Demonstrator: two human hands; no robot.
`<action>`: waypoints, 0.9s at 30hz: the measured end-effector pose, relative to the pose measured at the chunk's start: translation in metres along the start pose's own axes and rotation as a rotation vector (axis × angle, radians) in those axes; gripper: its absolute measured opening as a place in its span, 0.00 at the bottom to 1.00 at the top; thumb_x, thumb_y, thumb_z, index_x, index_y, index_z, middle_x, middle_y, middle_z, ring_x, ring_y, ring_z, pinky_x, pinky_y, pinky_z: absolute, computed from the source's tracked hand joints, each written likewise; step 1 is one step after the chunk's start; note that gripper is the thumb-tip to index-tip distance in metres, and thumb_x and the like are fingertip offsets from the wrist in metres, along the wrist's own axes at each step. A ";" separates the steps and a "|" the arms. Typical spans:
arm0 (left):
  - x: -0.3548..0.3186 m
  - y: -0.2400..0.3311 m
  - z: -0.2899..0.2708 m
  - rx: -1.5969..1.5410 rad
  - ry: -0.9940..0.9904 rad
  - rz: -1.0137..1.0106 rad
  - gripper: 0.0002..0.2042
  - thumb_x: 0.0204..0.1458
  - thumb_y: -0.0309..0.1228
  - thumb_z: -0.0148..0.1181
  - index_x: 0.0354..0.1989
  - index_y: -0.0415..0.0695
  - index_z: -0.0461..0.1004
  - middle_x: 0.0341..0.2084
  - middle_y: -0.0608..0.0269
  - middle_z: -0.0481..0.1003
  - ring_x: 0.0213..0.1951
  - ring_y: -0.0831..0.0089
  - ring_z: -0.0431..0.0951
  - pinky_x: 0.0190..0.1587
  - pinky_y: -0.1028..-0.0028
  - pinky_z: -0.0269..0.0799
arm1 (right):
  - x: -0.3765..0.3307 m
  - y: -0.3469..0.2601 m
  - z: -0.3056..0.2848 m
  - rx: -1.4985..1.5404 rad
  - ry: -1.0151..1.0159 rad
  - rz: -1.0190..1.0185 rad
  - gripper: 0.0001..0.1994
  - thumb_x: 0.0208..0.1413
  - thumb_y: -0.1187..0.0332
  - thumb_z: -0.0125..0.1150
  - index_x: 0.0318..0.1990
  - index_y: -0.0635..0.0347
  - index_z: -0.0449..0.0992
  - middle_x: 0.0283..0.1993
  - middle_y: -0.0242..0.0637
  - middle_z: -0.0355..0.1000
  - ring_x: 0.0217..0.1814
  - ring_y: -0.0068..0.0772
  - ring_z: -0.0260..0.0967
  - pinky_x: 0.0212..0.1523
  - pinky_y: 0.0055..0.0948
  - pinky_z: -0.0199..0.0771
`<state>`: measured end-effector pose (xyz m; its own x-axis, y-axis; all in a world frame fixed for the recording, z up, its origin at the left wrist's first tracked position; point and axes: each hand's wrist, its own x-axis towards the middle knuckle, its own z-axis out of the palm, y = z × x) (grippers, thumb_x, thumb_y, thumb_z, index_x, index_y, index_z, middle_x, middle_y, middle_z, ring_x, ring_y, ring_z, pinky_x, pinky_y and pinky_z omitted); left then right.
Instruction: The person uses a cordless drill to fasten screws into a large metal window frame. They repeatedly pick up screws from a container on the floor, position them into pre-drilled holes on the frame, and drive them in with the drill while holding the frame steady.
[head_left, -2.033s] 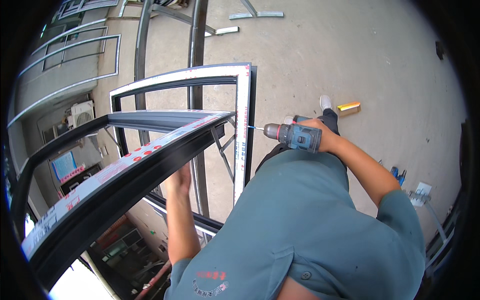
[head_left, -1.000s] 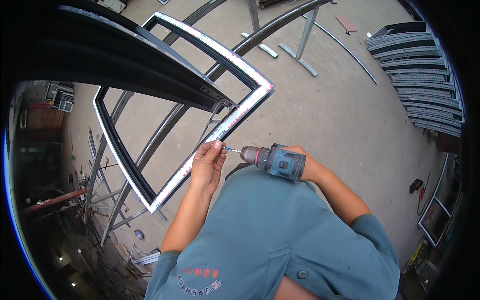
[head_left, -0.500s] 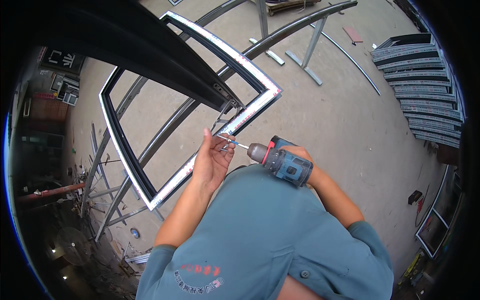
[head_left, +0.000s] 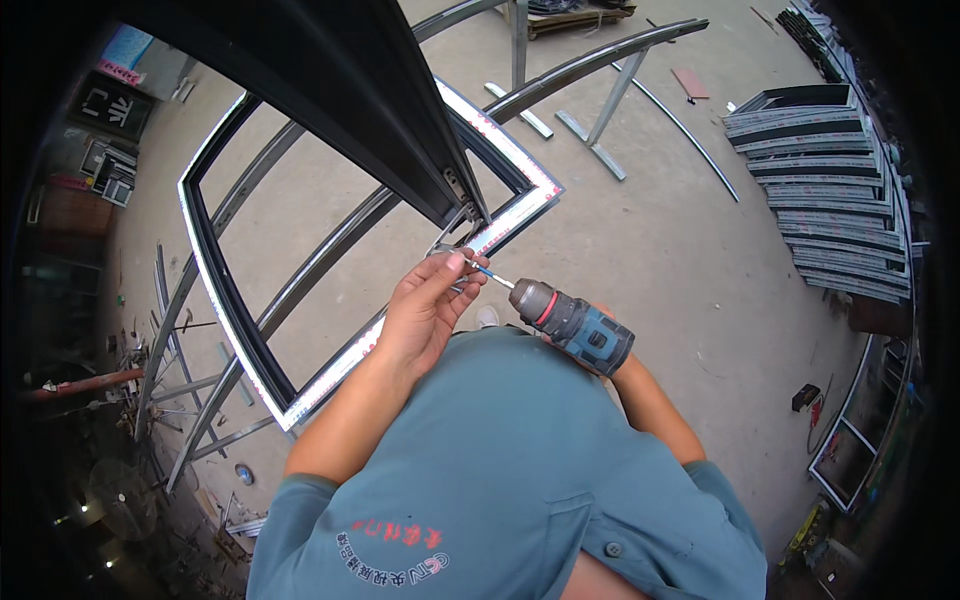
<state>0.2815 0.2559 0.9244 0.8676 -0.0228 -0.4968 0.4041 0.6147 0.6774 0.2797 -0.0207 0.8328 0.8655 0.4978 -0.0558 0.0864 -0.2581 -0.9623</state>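
My right hand (head_left: 622, 372) grips a blue and black cordless drill (head_left: 585, 330), whose body hides most of the fingers. Its bit (head_left: 494, 276), with a blue band, points up and left. At the bit's tip, the thumb and fingers of my left hand (head_left: 428, 308) pinch a small silver screw, partly covered by the fingertips. Another shiny metal piece shows between the lower fingers. Just beyond lies the near corner of a window frame (head_left: 330, 378) with white film. A black sash (head_left: 330, 90) stands raised over it, joined near that corner by a metal hinge arm (head_left: 447, 234).
Curved steel rails (head_left: 325, 272) of a stand bear the frame. Stacked frame profiles (head_left: 830, 190) stand at the right, with a glazed frame (head_left: 858, 440) below them. A long thin strip (head_left: 690, 125) and a pink board (head_left: 690, 83) lie on the floor.
My left hand has closed from spread fingers into a pinch at the bit's tip and moved slightly right. The drill has shifted a little right and tilted. The raised sash appears more upright.
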 end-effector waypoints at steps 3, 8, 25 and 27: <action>0.011 -0.001 -0.009 -0.013 0.032 -0.010 0.09 0.67 0.31 0.59 0.47 0.37 0.76 0.46 0.48 0.81 0.45 0.68 0.82 0.52 0.74 0.80 | 0.002 -0.003 -0.002 -0.015 -0.005 -0.113 0.11 0.48 0.74 0.73 0.40 0.61 0.81 0.39 0.38 0.81 0.38 0.35 0.79 0.44 0.32 0.79; 0.026 -0.001 -0.019 -0.062 0.048 0.004 0.08 0.68 0.30 0.57 0.48 0.39 0.73 0.53 0.45 0.78 0.54 0.63 0.81 0.58 0.72 0.80 | 0.004 -0.011 -0.002 -0.028 0.012 -0.167 0.11 0.47 0.74 0.72 0.40 0.61 0.80 0.37 0.38 0.80 0.35 0.38 0.77 0.41 0.34 0.78; 0.038 0.007 -0.021 0.159 -0.156 -0.055 0.11 0.67 0.30 0.58 0.51 0.37 0.74 0.53 0.47 0.79 0.56 0.64 0.82 0.57 0.72 0.81 | -0.003 -0.039 -0.009 -0.014 0.006 0.034 0.10 0.52 0.73 0.72 0.42 0.60 0.83 0.40 0.38 0.82 0.40 0.31 0.79 0.45 0.31 0.79; 0.039 0.008 -0.022 0.196 -0.180 -0.051 0.11 0.66 0.31 0.59 0.51 0.38 0.74 0.53 0.47 0.79 0.55 0.64 0.82 0.57 0.71 0.81 | -0.004 -0.035 -0.012 -0.035 -0.008 0.027 0.10 0.52 0.73 0.72 0.42 0.60 0.83 0.40 0.37 0.82 0.40 0.30 0.79 0.46 0.30 0.79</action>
<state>0.3129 0.2771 0.8988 0.8753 -0.2003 -0.4401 0.4814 0.4453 0.7549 0.2787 -0.0238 0.8704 0.8639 0.4966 -0.0841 0.0804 -0.3007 -0.9503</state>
